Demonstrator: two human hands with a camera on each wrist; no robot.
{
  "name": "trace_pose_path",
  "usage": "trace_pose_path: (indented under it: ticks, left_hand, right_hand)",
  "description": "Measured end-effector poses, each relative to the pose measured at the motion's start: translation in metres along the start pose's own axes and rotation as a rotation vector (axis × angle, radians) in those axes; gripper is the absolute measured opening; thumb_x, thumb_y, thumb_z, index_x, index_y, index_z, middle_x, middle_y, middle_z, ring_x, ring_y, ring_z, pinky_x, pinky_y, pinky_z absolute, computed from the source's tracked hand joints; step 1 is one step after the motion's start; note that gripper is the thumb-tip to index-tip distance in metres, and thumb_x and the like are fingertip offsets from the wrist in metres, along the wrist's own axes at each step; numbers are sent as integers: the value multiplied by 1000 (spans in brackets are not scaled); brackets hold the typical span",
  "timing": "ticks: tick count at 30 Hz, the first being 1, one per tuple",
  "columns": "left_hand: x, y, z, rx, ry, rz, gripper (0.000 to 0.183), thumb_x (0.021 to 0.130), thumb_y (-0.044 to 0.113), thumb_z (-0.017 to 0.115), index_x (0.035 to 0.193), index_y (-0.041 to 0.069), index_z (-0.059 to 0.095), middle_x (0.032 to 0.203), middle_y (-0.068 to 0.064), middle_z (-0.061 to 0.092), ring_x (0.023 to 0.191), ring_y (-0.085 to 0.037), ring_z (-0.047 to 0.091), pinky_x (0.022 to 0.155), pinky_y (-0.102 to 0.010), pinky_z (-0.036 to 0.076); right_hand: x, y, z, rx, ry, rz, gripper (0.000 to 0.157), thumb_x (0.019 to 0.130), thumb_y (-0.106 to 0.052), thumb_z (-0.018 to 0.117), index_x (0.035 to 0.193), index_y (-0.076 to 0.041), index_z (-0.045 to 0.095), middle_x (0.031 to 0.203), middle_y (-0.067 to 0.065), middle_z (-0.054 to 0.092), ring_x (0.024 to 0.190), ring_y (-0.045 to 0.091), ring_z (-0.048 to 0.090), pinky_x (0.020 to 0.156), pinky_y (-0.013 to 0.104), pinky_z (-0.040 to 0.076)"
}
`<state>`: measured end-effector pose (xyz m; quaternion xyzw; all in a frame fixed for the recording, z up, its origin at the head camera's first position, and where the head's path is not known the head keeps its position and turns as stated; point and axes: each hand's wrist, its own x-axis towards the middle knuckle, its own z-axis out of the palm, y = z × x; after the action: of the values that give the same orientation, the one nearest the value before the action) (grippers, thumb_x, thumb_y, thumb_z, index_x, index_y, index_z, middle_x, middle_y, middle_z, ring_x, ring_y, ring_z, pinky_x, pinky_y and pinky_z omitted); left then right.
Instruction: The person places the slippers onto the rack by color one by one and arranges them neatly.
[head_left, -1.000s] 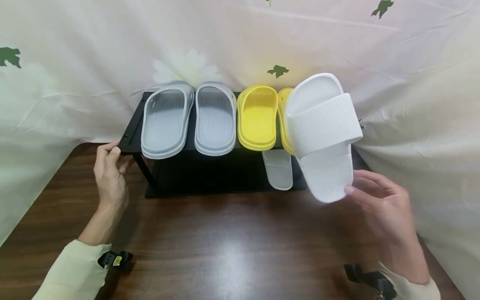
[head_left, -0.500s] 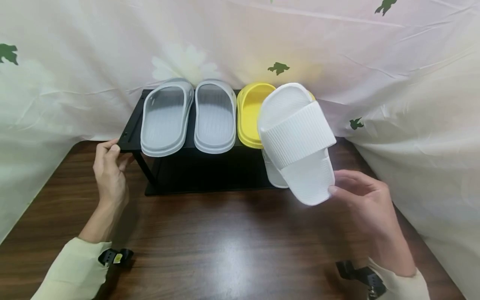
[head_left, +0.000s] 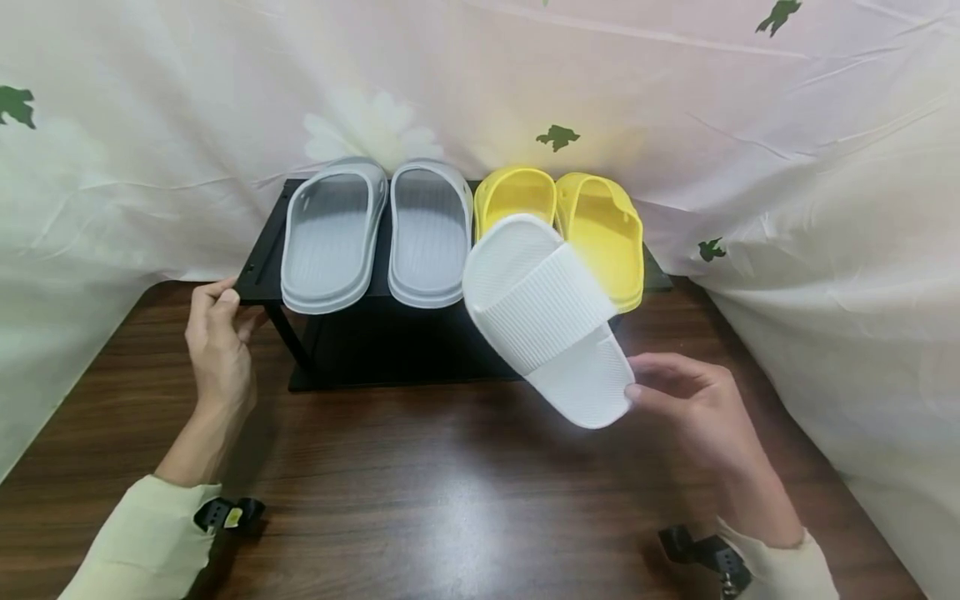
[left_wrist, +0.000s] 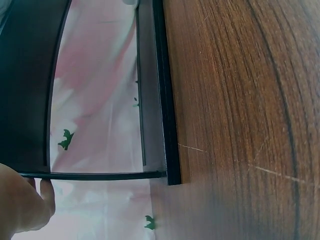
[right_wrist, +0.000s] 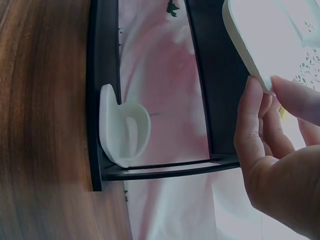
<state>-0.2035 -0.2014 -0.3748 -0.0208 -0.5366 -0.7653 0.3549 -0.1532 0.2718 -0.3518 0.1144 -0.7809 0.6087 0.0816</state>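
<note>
My right hand (head_left: 693,408) pinches a white slide sandal (head_left: 551,321) by its heel end, thumb on top, as the right wrist view also confirms. The sandal hangs tilted in front of the black shoe rack (head_left: 262,283), covering part of a yellow clog (head_left: 517,192). At the rack's upper left corner, my left hand (head_left: 221,350) grips the top shelf's edge with thumb and fingers. Another white slide sandal (right_wrist: 107,127) lies on the lower shelf in the right wrist view; in the head view the held sandal hides it.
Two grey clogs (head_left: 330,242) stand on the left of the top shelf, with a second yellow clog (head_left: 600,242) at its right. A floral cloth (head_left: 450,75) hangs behind the rack and along both sides. The brown wooden tabletop (head_left: 420,483) stretches in front.
My right hand has carried the white slide sandal left and slightly down, tilting it further. The right yellow clog has come into view, and the lower-shelf sandal is now covered. My left hand stays put.
</note>
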Motion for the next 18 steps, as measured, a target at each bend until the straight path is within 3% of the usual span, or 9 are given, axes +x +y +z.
trace_pose_path:
  ticks: [7,18]
  left_hand:
    - [0,0,-1,29,-9,2,22,103,13,45,114,7,64,112,-14,57,97,-19,60,88,-35,46]
    - [0,-1,1,37,-5,2,23,103,12,45,114,7,64,113,-13,57,98,-20,60,88,-35,46]
  right_hand:
    - [3,5,5,-43,-113,13,25,86,10,74,110,7,72,99,9,76,85,17,70,70,35,60]
    - [6,16,8,-79,-230,52,26,86,5,76,112,5,72,104,12,75,93,25,69,75,36,59]
